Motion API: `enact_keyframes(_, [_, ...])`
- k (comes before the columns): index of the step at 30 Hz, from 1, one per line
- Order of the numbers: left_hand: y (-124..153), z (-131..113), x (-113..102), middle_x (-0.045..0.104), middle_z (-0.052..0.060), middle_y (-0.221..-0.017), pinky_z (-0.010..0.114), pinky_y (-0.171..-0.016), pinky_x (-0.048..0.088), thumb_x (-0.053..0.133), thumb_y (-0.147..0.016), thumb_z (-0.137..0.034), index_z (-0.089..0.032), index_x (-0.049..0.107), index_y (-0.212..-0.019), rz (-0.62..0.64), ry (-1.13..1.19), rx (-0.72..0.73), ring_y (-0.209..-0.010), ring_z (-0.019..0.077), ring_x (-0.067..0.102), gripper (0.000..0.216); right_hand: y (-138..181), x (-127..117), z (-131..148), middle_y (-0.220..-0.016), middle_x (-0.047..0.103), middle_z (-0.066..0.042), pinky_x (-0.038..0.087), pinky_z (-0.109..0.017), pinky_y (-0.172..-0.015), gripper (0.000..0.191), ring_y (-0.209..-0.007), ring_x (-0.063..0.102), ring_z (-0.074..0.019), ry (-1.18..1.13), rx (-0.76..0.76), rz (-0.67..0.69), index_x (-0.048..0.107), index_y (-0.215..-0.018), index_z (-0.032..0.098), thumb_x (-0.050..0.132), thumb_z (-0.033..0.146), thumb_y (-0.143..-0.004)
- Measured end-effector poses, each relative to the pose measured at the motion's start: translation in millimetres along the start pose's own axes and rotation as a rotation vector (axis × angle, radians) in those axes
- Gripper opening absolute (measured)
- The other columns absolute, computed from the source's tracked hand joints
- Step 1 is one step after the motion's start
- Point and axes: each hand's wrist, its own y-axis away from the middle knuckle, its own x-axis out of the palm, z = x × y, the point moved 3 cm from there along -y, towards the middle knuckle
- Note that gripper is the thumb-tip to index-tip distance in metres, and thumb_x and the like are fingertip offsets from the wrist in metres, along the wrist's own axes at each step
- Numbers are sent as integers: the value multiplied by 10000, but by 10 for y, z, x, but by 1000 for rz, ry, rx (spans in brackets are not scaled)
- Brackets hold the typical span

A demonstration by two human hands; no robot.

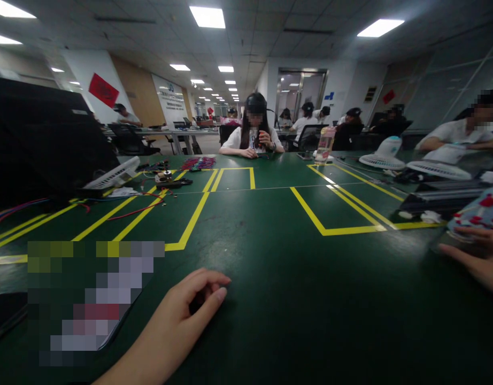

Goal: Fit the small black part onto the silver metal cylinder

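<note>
My left hand [198, 305] rests on the green tabletop [262, 321], fingers loosely curled and thumb a little apart from them. Nothing is in it. A phone-like slab [128, 310], mostly blurred out, lies to its left. My right hand [477, 259] is partly cut off by the right edge, with its visible fingers stretched out and apart. It is right by a light-blue thing with red flower shapes [481, 211], whose kind I cannot make out. Whether the fingers touch it is unclear.
Yellow tape [194, 222] marks areas on the table. Red wires [136, 214] and small electronic parts [164, 176] lie left. A person [252, 131] sits opposite. A bottle [324, 144] and white fans [383, 155] stand far right; a dark monitor [49, 139] stands left.
</note>
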Motion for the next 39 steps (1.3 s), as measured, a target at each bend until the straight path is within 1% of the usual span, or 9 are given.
enact_keyframes(3, [-15, -12, 16, 642, -5, -844, 300, -681, 486, 507, -912, -339, -260, 637, -1023, -2, 4, 8, -769, 195, 627, 188, 229, -59, 415, -1132, 588, -158, 463, -331, -716, 621, -889, 598, -210, -20, 13, 75, 537, -1232, 177, 597, 573, -758])
enact_keyframes(6, [-23, -23, 21, 641, -7, -825, 297, -670, 483, 509, -911, -341, -259, 643, -1017, -3, -4, 6, -755, 195, 626, 190, 627, -35, 1035, -1212, 552, -114, 480, -315, -848, 557, -992, 584, -197, -224, -180, 91, 497, -1251, 216, 593, 514, -790])
enact_keyframes(12, [-10, -29, -1, 651, 0, -856, 315, -710, 486, 486, -923, -335, -256, 639, -1029, -2, -20, -13, -800, 205, 630, 202, 1744, 124, 2428, -1171, 556, -52, 490, -284, -929, 411, -1036, 567, -139, -646, -673, 600, 484, -1212, 235, 583, 378, -839])
enact_keyframes(15, [-6, -25, -8, 665, 9, -898, 333, -759, 486, 493, -926, -328, -250, 634, -1039, -15, -17, -10, -852, 213, 628, 197, 2073, 112, 2853, -1135, 556, -18, 477, -253, -931, 353, -1019, 549, -101, -740, -807, 740, 482, -1191, 254, 565, 264, -848])
enact_keyframes(20, [-52, -92, 24, 658, 0, -865, 328, -714, 494, 512, -921, -309, -251, 631, -1049, 3, -4, 5, -793, 202, 624, 183, 2166, 161, 2970, -1111, 553, -13, 484, -254, -887, 345, -984, 545, -98, -789, -811, 837, 493, -1170, 256, 563, 218, -834])
enact_keyframes(26, [-250, -537, 165, 643, 9, -951, 310, -733, 480, 544, -908, -241, -253, 647, -1092, -6, -11, 190, -809, 180, 604, 211, 2168, 264, 2905, -1163, 548, -27, 466, -298, -979, 662, -1051, 559, -104, -936, -677, 909, 286, -1330, 261, 626, 164, -771])
enact_keyframes(30, [-389, -772, 255, 626, 8, -905, 306, -743, 467, 580, -895, -215, -253, 716, -957, -4, -32, 289, -851, 187, 601, 154, 2171, 306, 2932, -1178, 550, -65, 487, -303, -954, 558, -1053, 571, -113, -1031, -636, 972, 328, -1276, 212, 607, 170, -794])
enact_keyframes(34, [-426, -768, 211, 611, 13, -874, 302, -761, 468, 549, -909, -183, -219, 708, -827, -36, -24, 303, -865, 188, 594, 183, 2147, 276, 2932, -1216, 536, -75, 481, -290, -966, 511, -1070, 565, -113, -994, -650, 950, 383, -1251, 197, 610, 177, -794])
enact_keyframes(39, [-370, -677, 201, 621, 6, -914, 303, -770, 478, 565, -906, -201, -250, 702, -908, 10, -4, 291, -863, 185, 597, 145, 2124, 220, 2928, -1165, 559, -39, 491, -260, -920, 464, -1026, 570, -104, -914, -690, 912, 446, -1225, 214, 618, 215, -794])
